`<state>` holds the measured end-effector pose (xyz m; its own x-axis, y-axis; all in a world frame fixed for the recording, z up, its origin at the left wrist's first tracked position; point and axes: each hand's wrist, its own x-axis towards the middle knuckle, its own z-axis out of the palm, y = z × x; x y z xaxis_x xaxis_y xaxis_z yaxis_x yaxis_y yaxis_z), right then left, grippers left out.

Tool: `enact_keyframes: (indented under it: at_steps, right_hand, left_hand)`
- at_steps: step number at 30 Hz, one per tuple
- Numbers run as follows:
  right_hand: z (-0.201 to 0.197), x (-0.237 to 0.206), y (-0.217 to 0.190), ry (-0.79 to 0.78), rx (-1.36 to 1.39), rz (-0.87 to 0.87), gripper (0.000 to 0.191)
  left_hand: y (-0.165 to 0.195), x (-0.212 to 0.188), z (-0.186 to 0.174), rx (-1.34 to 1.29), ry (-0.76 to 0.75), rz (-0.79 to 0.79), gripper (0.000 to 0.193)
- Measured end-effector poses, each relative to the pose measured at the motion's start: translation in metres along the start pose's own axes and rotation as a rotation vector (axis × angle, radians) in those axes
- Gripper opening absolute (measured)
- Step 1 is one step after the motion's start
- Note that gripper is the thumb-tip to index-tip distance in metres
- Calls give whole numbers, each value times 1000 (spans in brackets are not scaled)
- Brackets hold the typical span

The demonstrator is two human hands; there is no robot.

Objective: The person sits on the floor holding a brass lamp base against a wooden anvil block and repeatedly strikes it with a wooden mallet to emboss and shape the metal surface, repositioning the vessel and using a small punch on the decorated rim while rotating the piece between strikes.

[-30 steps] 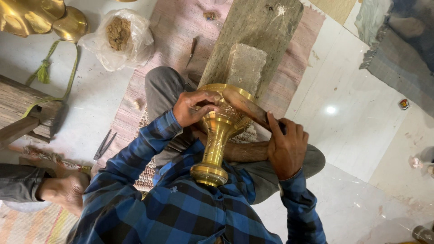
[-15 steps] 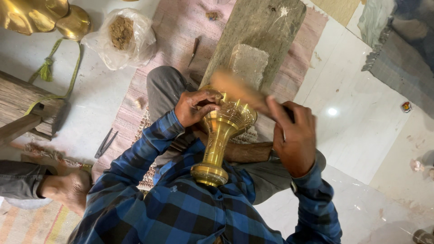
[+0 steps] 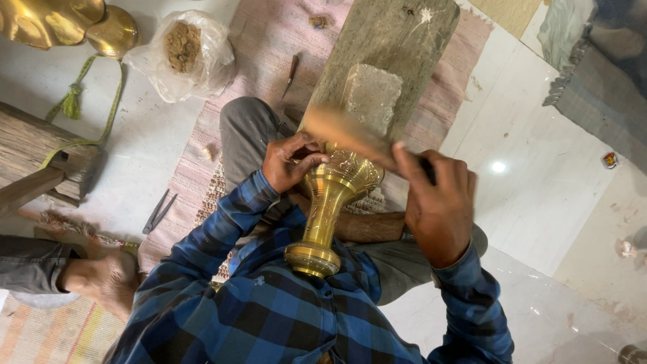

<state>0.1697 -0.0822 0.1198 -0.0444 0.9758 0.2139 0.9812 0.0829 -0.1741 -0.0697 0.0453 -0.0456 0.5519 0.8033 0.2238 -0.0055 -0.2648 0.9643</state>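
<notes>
Clear plastic bag (image 3: 180, 55) of brown granular matter, far-left floor by the mat's (image 3: 269, 40) edge; woven pinkish mat, ribbed; left hand (image 3: 288, 162), fingers curled on the rim of the brass vessel (image 3: 330, 202); vessel polished, engraved, flared bowl over slim stem and round foot, propped against the chest; right hand (image 3: 438, 202) clenched around a blurred wooden mallet (image 3: 350, 135) above the rim; grey wooden plank (image 3: 397, 34) with stone block (image 3: 372, 96) beyond.

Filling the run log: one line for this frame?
left hand: grips brass vase rim | right hand: holds blurred wooden stick over rim | vase base against chest
</notes>
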Motion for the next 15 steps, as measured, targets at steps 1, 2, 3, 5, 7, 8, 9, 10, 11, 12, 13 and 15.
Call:
enact_keyframes:
  at_steps: [1, 2, 3, 5, 7, 8, 9, 10, 11, 12, 13, 15]
  right_hand:
    - [1, -1, 0, 29, -25, -5, 55]
    - [2, -2, -2, 59, -47, -9, 56]
    - [4, -3, -4, 88, -72, -12, 56]
    - [8, -7, -9, 130, 329, 149, 59]
    - [13, -12, -11, 90, 300, 195, 61]
    - [15, -14, -10, 44, 61, 163, 60]
    - [18, -17, -8, -3, -175, 132, 60]
    - [20, -20, -5, 13, -108, 173, 61]
    - [23, -24, -2, 28, -42, 213, 63]
    - [28, -28, 1, 46, 22, 248, 64]
    - [35, -32, 2, 42, 150, 315, 66]
    - [52, -41, 1, 24, 414, 453, 69]
  left_hand:
    - [1, 0, 0, 0, -11, 9, 37]
    - [2, 0, -2, 2, -22, 18, 35]
    - [3, 1, -3, 2, -36, 26, 33]
    - [4, 6, -6, -17, -83, 52, 37]
    - [6, 8, -9, -43, -108, 92, 36]
    - [5, 11, -9, -62, -117, 130, 32]
    - [5, 13, -10, -80, -128, 167, 29]
    - [5, 16, -10, -135, -54, 128, 27]
    - [4, 19, -10, -193, 21, 88, 25]
    - [3, 24, -11, -249, 99, 49, 23]
    - [1, 28, -14, -330, 164, 24, 22]
    - [-2, 35, -21, -490, 293, -36, 21]
